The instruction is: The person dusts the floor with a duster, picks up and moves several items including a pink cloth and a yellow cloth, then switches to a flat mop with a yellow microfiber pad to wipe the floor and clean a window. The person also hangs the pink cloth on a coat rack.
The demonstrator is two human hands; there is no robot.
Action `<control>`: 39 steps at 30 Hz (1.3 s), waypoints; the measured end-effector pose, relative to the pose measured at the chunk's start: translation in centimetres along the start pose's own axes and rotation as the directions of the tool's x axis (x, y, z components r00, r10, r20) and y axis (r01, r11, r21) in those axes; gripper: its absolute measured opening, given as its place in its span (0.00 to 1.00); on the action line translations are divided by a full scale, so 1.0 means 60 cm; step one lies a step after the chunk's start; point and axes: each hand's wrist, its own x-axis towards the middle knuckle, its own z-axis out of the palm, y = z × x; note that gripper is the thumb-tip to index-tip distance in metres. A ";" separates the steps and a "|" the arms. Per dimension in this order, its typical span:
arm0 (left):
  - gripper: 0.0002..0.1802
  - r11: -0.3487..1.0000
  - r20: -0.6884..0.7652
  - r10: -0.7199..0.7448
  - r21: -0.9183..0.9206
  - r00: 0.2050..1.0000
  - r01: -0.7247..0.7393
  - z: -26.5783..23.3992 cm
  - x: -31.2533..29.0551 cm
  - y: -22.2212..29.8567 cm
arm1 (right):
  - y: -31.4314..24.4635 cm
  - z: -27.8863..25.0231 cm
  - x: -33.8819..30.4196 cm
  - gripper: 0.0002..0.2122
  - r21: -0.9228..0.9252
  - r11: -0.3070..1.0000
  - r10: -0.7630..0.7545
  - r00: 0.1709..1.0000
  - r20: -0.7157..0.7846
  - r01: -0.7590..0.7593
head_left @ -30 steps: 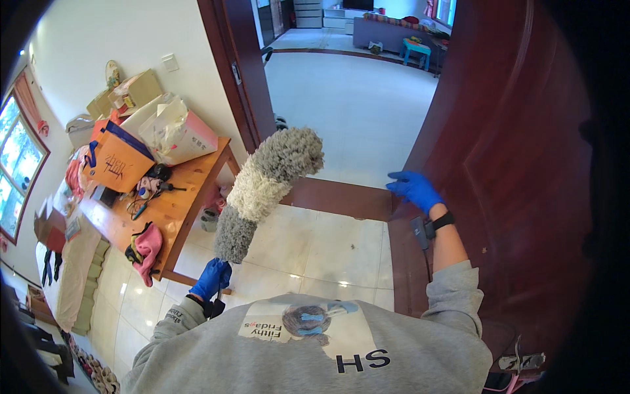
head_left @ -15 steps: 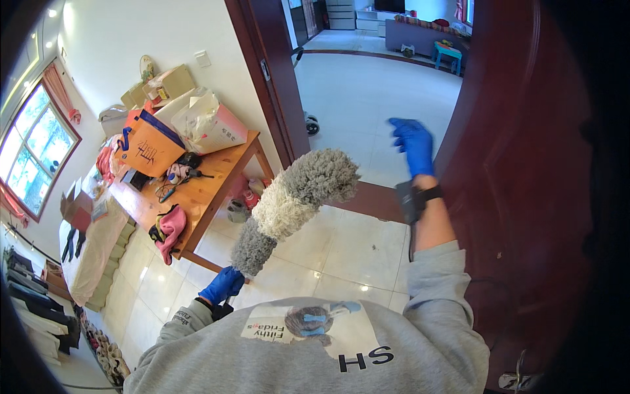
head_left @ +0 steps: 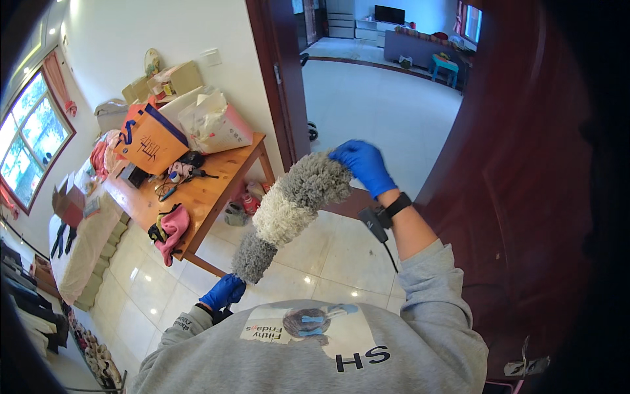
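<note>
A fluffy duster (head_left: 285, 209), grey at both ends and cream in the middle, slants up to the right in front of my chest. My left hand (head_left: 224, 291), in a blue glove, is closed at its lower end, where the handle would be; the grip itself is mostly hidden. At the far tip, my right hand (head_left: 365, 167), also blue-gloved, has its fingers bent down onto the grey fibres and pinches them. A black device (head_left: 375, 224) with a cable is strapped at my right wrist.
Left of the duster stands a wooden table (head_left: 223, 190) bearing an orange bag (head_left: 152, 140), a white bag (head_left: 213, 125) and a pink cloth (head_left: 174, 228). A dark red door (head_left: 518, 197) is close on my right. Ahead, a doorway opens onto another room with a blue stool (head_left: 444, 67).
My right hand has come down and left from the doorway area onto the duster's far tip. My left hand keeps its hold, and the view has shifted slightly.
</note>
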 end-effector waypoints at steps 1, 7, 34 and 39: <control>0.11 0.983 0.000 0.115 0.142 0.993 -0.114 -0.006 -0.006 -0.008 | -0.011 -0.013 0.009 0.08 0.205 0.978 0.032 0.998 0.055 -0.043; 0.15 0.960 -0.027 -0.056 -0.275 0.998 0.046 -0.053 -0.052 -0.058 | -0.055 -0.077 0.025 0.09 0.311 0.946 0.188 0.939 -0.288 -0.094; 0.15 0.874 0.130 -0.050 -0.474 0.990 0.106 -0.102 -0.103 -0.098 | -0.139 0.181 0.013 0.13 0.218 0.963 0.105 0.967 0.233 -0.157; 0.12 0.942 0.038 -0.073 -0.325 0.997 0.082 -0.102 -0.125 -0.109 | -0.150 0.073 0.059 0.10 0.346 0.934 0.147 0.976 -0.160 -0.084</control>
